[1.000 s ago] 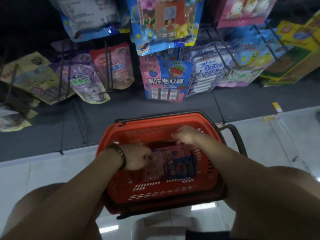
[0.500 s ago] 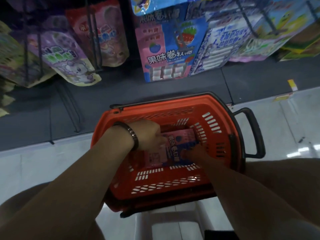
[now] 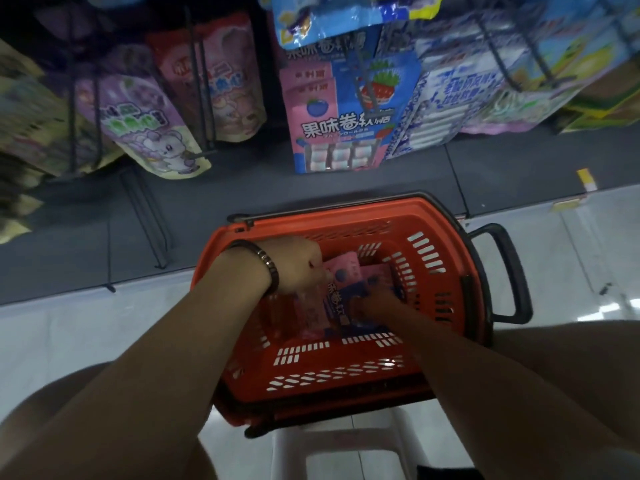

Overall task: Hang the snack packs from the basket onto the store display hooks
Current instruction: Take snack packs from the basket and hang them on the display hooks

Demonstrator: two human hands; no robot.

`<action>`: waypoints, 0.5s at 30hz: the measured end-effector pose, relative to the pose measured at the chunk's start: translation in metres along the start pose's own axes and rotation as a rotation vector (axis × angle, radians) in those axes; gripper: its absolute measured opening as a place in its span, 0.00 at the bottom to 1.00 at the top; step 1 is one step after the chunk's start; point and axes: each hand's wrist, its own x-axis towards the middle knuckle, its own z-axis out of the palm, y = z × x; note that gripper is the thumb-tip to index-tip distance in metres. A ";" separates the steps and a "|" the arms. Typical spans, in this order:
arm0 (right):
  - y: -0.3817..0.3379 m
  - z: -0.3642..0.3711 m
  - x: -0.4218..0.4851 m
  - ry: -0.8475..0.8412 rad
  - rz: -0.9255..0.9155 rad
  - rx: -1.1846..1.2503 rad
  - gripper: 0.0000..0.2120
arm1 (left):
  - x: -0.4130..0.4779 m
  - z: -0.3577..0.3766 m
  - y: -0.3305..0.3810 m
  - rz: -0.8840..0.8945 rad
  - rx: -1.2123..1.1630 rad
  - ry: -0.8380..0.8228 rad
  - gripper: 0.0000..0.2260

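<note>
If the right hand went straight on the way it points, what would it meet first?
The pink and blue snack pack in the basket; the right hand seems to touch it already. Past it, the left hand, though depth is unclear.

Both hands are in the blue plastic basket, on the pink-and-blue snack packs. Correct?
No: the head view shows the plastic basket is orange-red, not blue. The left hand and right hand are in it, on the pink-and-blue snack packs.

A white stool (image 3: 346,448) stands on the pale tiled floor (image 3: 86,334) and carries the orange basket (image 3: 346,372). Pink and blue packs (image 3: 346,271) lie on the basket bottom. A dark shelf base (image 3: 242,188) meets the floor just behind.
</note>
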 end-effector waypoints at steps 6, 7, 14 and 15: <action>-0.039 -0.055 -0.044 -0.075 -0.303 -0.027 0.16 | -0.019 0.000 -0.007 -0.028 0.020 0.042 0.21; -0.047 -0.067 -0.052 -0.090 -0.354 -0.092 0.15 | -0.021 0.002 -0.009 -0.042 0.020 0.061 0.22; -0.081 -0.148 -0.149 -0.056 -0.582 -0.348 0.06 | -0.040 0.022 -0.011 -0.071 -0.216 0.368 0.30; -0.084 -0.157 -0.163 -0.062 -0.607 -0.317 0.07 | -0.042 0.023 -0.012 -0.035 -0.356 0.402 0.26</action>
